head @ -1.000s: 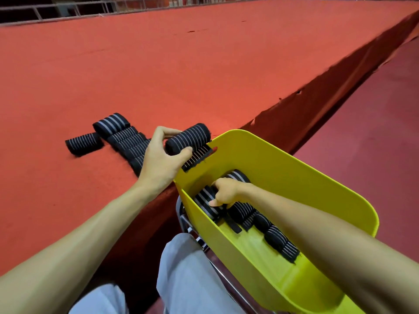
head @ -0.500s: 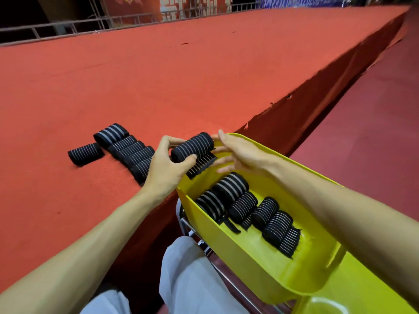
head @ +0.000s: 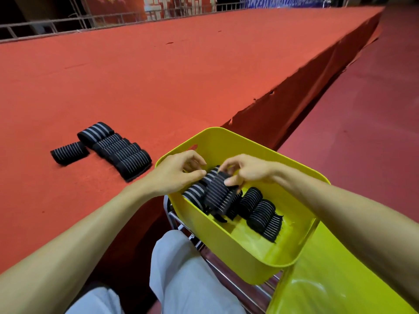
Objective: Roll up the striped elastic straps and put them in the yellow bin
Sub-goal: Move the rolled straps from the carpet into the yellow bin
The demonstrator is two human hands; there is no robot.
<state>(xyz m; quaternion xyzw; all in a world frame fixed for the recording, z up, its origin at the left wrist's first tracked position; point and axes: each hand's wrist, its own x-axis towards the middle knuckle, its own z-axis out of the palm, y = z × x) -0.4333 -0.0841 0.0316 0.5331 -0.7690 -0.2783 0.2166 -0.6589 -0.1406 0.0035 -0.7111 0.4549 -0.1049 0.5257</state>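
Stock left to move sits on the red platform (head: 158, 75): a lone roll (head: 69, 152) lying by itself, and just beside it a row of rolls (head: 118, 152) packed shoulder to shoulder near the platform's edge. They look wound already, though flattish; how tight, I cannot tell. Next along, my left hand (head: 176, 174) reaches over the near corner of the yellow bin (head: 226, 132), thumb and curled fingers closed on the left end of the rolled strap (head: 217, 193). My right hand (head: 247, 171) meets it from the other side, fingertips pinching the top of the same roll, so both hands hold one strap, low inside the bin and resting against the neighbours at the left end. Rightward, the settled rolls (head: 260, 209) lie in a line along the bin floor, some with short tails showing. The bin looks perched at a tilt on a metal frame (head: 181, 223) beside my knee. Risks as I judge them: elastic wants to spring, so letting go before the roll is wedged between its neighbours could let the tail flick open and undo the winding. Pressing down hard on the near wall might rock the tilted bin off the frame. Stacking this one on top instead of into the line could send it sliding toward the low end.
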